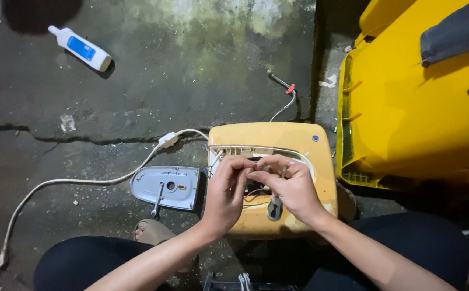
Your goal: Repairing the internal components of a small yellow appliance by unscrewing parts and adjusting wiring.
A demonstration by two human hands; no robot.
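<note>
A yellow appliance casing (277, 140) lies open on the concrete floor in front of me, with wires and a dark cavity showing inside. My left hand (225, 195) and my right hand (291, 186) meet over that opening, fingertips pinched together on a small part or wire end that is too small to make out. A grey key-shaped piece (275, 209) sits on the casing just below my right hand. A white power cord (73, 182) runs from the casing's left side across the floor.
A grey metal plate (167, 186) with a screwdriver on it lies left of the casing. A white squeeze bottle with a blue label (82, 49) rests at the far left. A large yellow plastic bin (407, 108) stands on the right, cloth draped over it. A loose wire with a red tip (288, 91) lies behind the casing.
</note>
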